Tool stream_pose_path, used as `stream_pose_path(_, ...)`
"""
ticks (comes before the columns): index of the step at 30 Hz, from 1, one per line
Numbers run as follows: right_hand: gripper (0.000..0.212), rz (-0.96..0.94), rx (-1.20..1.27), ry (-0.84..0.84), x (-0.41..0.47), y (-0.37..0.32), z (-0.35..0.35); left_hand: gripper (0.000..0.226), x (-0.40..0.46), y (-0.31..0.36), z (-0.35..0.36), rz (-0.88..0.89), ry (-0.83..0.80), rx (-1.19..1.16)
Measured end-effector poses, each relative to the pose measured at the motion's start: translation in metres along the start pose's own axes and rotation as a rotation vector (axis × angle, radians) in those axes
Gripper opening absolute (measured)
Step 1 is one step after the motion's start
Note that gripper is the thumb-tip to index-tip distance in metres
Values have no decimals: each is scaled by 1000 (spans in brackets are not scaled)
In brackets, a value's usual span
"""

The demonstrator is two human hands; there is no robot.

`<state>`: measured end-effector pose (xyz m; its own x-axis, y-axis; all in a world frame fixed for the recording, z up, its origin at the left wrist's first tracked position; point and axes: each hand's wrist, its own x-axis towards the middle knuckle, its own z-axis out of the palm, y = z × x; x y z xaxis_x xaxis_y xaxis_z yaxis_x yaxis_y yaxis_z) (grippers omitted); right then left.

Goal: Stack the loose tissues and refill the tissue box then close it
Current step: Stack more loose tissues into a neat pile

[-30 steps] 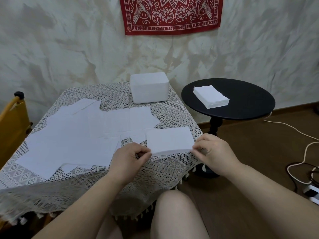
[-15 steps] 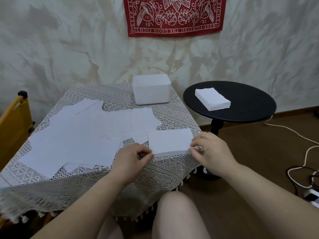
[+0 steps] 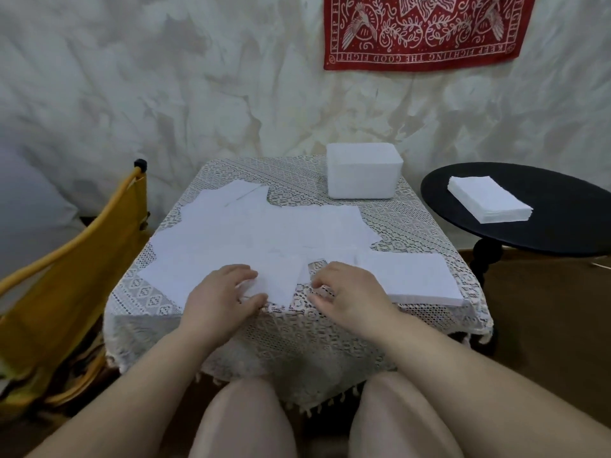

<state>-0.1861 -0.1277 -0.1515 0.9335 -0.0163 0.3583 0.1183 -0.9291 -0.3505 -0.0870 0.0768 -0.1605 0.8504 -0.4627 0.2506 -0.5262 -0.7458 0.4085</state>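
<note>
Surveying the lace-covered table (image 3: 413, 223), I find loose tissues (image 3: 251, 233) spread across its middle, a neat tissue stack (image 3: 410, 279) at the near right edge and the white tissue box (image 3: 362, 170) at the far edge. A second stack (image 3: 487, 200) sits on the black round table (image 3: 562, 219), well apart; a yellow chair (image 3: 76, 269) stands left. My left hand (image 3: 220, 299) pinches one loose tissue (image 3: 277, 282). My right hand (image 3: 350, 292) hovers curled beside it; whether it grasps anything, I cannot tell. The box's opening is not visible.

Red wall cloth (image 3: 426, 31) cropped at top.
</note>
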Motion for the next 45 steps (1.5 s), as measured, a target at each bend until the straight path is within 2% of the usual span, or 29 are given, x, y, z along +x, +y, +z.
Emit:
stream_pose_path(4, 33, -23, -38, -135, 18, -18, 17, 42, -7, -17, -5, -12, -36, -69)
stream_pose_path(7, 36, -46, -98, -202, 24, -21, 24, 40, -10, -20, -4, -9, -2, -122)
stream_pose_path(13, 30, -44, -40, -188, 27, -24, 24, 38, -10, -28, 0, 0, 25, -205)
stream_pose_path(17, 14, -25, 33, -181, 29, -24, 23, 28, -9, -26, 2, -18, 51, -224)
stream_pose_path(21, 15, -3, 15, -142, 27, -28, 24, 23, -9, -24, 4, -31, 69, -212)
stream_pose_path(25, 11, 48, 106, -85, 21, -31, 20, 41, -7, -29, 0, 22, 116, -202)
stream_pose_path(27, 8, 56, 163, -53, 17, -32, 14, 34, -7, -31, -2, -4, 147, -271)
stream_pose_path(30, 12, 177, 382, 85, 16, -32, 3, 8, -7, -26, -9, -153, 195, -461)
stream_pose_path(33, 9, 338, 641, 222, 22, -31, -9, 16, -3, -15, -22, -200, 258, -597)
stream_pose_path(34, 6, 376, 705, 218, 24, -31, -13, 19, -2, -11, -27, -192, 266, -635)
stream_pose_path(35, 14, 411, 744, 184, 24, -30, -16, 20, -2, -6, -32, -186, 267, -676)
stream_pose_path(37, 32, 445, 761, 108, 22, -29, -17, 20, 0, 1, -39, -189, 253, -715)
stream_pose_path(38, 35, 443, 744, 101, 21, -29, -16, 19, 1, 4, -41, -201, 236, -717)
stream_pose_path(41, 31, 436, 737, 140, 17, -28, -14, 11, -1, 10, -44, -262, 121, -814)
stream_pose_path(43, 26, 459, 738, 158, 15, -25, -15, 28, -4, 13, -40, -273, 2, -808)
stream_pose_path(45, 16, 469, 721, 170, 10, -22, -22, 35, -7, 19, -36, -252, -45, -700)
